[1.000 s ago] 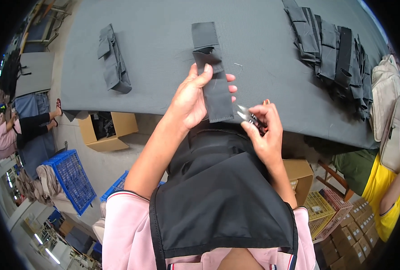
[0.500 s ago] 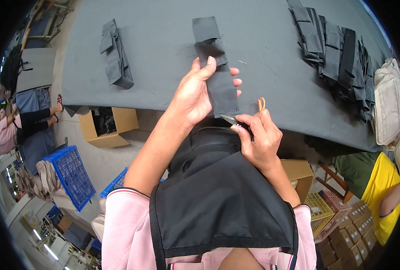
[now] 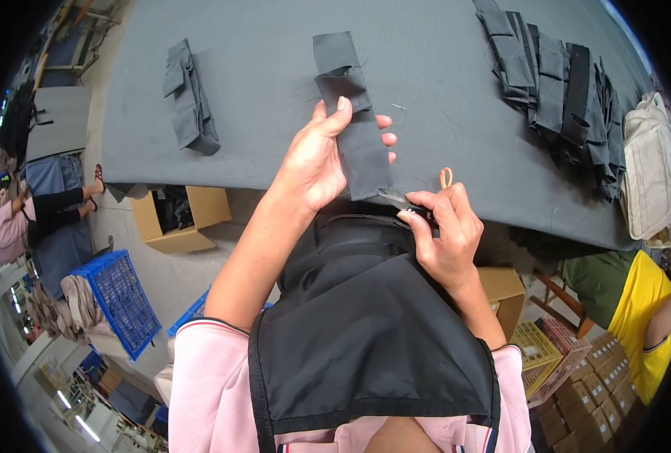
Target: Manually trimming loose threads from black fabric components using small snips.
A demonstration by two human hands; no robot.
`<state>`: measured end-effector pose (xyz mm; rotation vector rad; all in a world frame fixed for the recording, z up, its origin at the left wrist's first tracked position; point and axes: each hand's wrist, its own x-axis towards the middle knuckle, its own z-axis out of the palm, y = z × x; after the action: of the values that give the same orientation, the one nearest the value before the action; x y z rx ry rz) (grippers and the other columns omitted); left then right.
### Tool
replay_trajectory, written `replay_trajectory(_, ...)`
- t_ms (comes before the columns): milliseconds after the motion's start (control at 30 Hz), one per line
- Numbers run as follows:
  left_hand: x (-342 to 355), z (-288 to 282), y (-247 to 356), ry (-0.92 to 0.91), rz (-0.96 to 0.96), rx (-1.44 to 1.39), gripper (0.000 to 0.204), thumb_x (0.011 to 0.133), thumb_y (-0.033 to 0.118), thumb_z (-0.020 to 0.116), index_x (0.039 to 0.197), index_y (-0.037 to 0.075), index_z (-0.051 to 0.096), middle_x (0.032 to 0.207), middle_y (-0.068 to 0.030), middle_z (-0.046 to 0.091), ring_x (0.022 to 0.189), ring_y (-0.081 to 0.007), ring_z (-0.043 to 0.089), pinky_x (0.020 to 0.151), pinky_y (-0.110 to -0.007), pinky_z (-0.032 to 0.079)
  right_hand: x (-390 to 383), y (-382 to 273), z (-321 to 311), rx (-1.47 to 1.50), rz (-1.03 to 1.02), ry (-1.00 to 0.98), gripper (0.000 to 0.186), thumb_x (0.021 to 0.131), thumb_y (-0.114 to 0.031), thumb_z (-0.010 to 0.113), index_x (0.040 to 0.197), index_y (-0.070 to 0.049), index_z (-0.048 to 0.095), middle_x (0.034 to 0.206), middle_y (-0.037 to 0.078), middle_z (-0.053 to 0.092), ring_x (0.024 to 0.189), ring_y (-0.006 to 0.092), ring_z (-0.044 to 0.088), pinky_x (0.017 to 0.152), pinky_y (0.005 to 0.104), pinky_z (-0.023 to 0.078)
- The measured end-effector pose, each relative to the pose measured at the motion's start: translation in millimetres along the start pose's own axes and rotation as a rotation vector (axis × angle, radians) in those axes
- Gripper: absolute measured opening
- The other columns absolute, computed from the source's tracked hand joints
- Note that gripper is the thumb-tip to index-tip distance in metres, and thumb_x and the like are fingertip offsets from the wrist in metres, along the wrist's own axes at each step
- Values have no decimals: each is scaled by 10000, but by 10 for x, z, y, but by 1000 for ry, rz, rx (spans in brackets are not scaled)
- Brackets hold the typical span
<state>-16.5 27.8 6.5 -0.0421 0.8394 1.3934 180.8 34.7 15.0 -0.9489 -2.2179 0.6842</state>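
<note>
- Head view: left hand (image 3: 314, 158) grips a dark fabric strip (image 3: 364, 155) — thumb on top — over the grey table (image 3: 267, 90) near its edge.
- Right hand (image 3: 450, 230) grips small snips (image 3: 396, 200), tips at the strip's lower end.
- More strips (image 3: 551, 75) lie piled at right.

The dark grey strip (image 3: 365, 162), held lengthwise, slants near-right, its far half folded; silver-bladed snips (image 3: 393, 199) point left at its near edge.

No wording can be read; the small, pale, rectangular labels (image 3: 594, 380) on the stacked brown cardboard boxes (image 3: 573, 400) are too small to decipher.
</note>
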Motion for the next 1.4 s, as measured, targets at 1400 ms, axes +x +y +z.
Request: replay_trajectory(1400,-35,138,-23,69,163,253,338,930,303,525,1137,67,399,946,-142,618,768,-184,619,622,-354,546,15,68,351,6,-298,-151,209,616,-46,595,820,-75,630,677,41,481,549,197,514,474,300,402)
